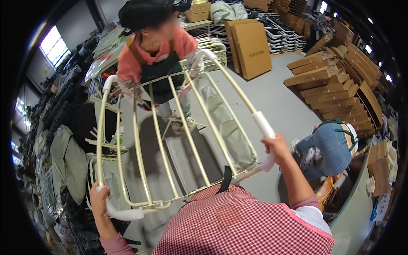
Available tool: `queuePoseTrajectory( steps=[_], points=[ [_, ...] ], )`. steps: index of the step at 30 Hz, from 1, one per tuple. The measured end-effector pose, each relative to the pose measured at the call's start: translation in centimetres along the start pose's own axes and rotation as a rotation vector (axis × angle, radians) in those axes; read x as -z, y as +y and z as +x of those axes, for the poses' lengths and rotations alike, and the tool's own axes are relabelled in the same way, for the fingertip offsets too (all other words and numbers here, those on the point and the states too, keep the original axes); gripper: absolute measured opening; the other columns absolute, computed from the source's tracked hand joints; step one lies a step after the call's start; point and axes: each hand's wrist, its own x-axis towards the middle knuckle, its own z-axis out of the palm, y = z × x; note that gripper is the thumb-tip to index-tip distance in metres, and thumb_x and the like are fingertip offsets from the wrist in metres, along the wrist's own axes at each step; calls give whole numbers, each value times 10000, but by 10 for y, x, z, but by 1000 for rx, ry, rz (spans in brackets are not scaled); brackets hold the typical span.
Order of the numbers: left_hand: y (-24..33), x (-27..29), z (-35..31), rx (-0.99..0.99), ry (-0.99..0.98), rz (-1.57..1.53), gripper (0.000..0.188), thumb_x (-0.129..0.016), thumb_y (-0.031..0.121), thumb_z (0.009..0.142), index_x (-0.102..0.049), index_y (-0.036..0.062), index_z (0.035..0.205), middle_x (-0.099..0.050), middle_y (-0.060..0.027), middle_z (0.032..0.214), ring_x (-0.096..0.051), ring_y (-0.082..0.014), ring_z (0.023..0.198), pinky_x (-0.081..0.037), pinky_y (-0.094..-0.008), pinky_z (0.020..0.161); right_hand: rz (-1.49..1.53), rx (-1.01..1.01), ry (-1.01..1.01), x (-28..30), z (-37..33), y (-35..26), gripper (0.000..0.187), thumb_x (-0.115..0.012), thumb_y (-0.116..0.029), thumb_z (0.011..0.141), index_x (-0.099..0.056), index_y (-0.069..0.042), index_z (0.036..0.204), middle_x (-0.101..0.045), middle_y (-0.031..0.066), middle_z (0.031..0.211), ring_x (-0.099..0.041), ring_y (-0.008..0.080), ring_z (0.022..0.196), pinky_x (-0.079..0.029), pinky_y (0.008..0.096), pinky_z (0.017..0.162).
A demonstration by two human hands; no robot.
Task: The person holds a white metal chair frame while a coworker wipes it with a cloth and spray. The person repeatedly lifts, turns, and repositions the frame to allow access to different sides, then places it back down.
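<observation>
A cream tubular metal frame (187, 126) with several long parallel bars stretches out in front of me. My left hand (100, 197) is closed around its left side tube, by a curved white sleeve (124, 213). On the other side tube, my right hand (277, 147) grips next to a white sleeve (264, 124). A black strap (226, 178) hangs over the near edge, close to my checked apron (238, 216). Across the frame stands a person in a pink top (135, 59) and dark green apron; their arms reach its far end, but their grip is unclear.
Another person in jeans (329, 146) bends over at the right, near a green-grey table (350, 212). Stacked cardboard boxes (331, 89) rise behind them. Flat cartons (250, 49) lean at the back. Grey fabric (68, 163) and dark piles line the left.
</observation>
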Motion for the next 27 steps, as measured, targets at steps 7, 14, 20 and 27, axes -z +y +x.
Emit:
queuePoseTrajectory(
  steps=[7,14,20,27],
  points=[
    [29,-18,7,-58,-17,0,164,-622,89,733,-563,43,879,-520,6,677,-471,-81,549,-376,-216,524,-48,1,73,7,-7,-8,163,-659,-104,738,-516,-42,785,-503,19,592,-457,117,477,-373,275,463],
    [32,-25,9,-60,-58,-26,182,-617,56,725,-556,65,896,-513,11,683,-475,-79,576,-377,-218,537,-66,88,66,-7,-15,-2,208,-695,-140,779,-533,-26,844,-521,13,625,-468,98,495,-390,267,472],
    [28,-53,-2,-38,-114,-164,218,-612,60,716,-545,77,923,-499,11,701,-466,-85,583,-368,-220,540,-233,162,36,-42,-13,-18,304,-731,-207,807,-574,9,953,-555,15,666,-501,85,529,-422,257,483],
    [33,-72,-17,-17,-104,-247,241,-603,35,710,-541,70,941,-510,-4,730,-491,-97,631,-400,-236,586,-232,207,-14,-60,-7,-22,304,-733,-167,788,-584,14,981,-564,16,679,-496,85,527,-416,258,482]
  ],
)
